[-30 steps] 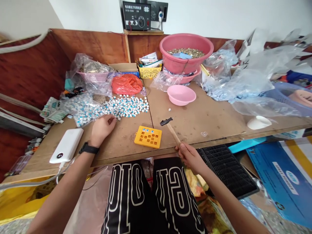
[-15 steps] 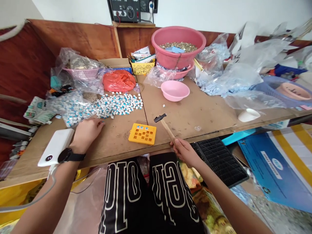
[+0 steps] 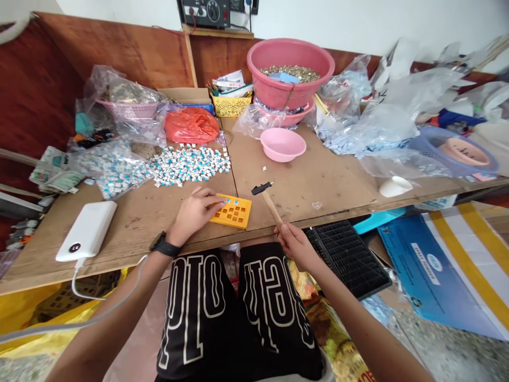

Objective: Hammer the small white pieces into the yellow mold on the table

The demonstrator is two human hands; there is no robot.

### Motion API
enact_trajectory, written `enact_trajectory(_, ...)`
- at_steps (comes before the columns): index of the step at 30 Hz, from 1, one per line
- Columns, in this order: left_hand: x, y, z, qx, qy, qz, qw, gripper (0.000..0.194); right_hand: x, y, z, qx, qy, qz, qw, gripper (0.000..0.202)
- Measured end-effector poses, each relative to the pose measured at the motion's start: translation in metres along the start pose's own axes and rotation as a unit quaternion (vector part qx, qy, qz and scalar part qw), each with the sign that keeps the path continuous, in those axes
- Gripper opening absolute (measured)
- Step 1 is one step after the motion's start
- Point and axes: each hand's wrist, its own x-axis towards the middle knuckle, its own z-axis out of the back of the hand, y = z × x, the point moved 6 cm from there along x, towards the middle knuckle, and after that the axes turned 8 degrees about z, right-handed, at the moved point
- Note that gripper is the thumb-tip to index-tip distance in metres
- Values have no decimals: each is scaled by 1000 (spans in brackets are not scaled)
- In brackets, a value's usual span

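Note:
My left hand [image 3: 195, 213] reaches over the left end of a yellow tray [image 3: 245, 213] with rows of small square pockets. Its thumb and fingers are bent together at the tray's upper left; whatever is between them is hidden. Small blue-and-white pieces [image 3: 236, 202] sit in the top row, while the lower pockets look brownish. A hammer [image 3: 272, 208] with a wooden handle and a dark head is gripped low on the handle by my right hand [image 3: 296, 243]. Its head hovers right of the tray. Behind my left hand spreads a heap of white-and-blue pieces [image 3: 191, 165].
A white power bank [image 3: 86, 231] with a cable lies left. Farther back are a small pink bowl [image 3: 283, 145], a large pink basin [image 3: 292, 90] with metal bits, a red plastic bag [image 3: 192, 126] and a yellow basket [image 3: 231, 106]. A white cup [image 3: 395, 187] lies near the right edge.
My left hand has moved right, from beside the heap to the yellow tray, and its fingers now cover the tray's upper left. My right hand still holds the hammer in about the same place.

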Motion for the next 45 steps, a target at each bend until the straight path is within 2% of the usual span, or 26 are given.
enact_trajectory(5,-4,-5,9,85,51,-64,993,37,-21,-16,-11,-5,12,-16,1000,72)
enact_trajectory(9,-6,-15,15,121,62,-88,987,35,-30,-22,-13,-22,22,-11,999,68)
enact_trajectory(15,-7,-31,18,218,98,-130,962,24,-25,-6,-9,-57,21,21,998,69)
enact_trajectory(22,-8,-25,22,168,94,-127,973,29,-16,6,-22,-27,46,7,999,70)
enact_trajectory(30,-14,-23,15,210,93,-127,965,27,-11,-5,-32,-44,55,0,998,74)
enact_trajectory(35,-19,-16,15,189,58,-81,977,34,-13,-10,-32,-55,45,15,997,74)
enact_trajectory(37,-20,-17,16,199,54,-85,975,36,-15,-13,-33,-53,40,22,998,73)
enact_trajectory(42,-13,-22,18,196,80,-121,970,37,-17,-25,-32,-38,34,29,998,69)
enact_trajectory(45,-8,-21,20,185,97,-117,971,37,-17,-33,-31,-34,41,21,998,68)
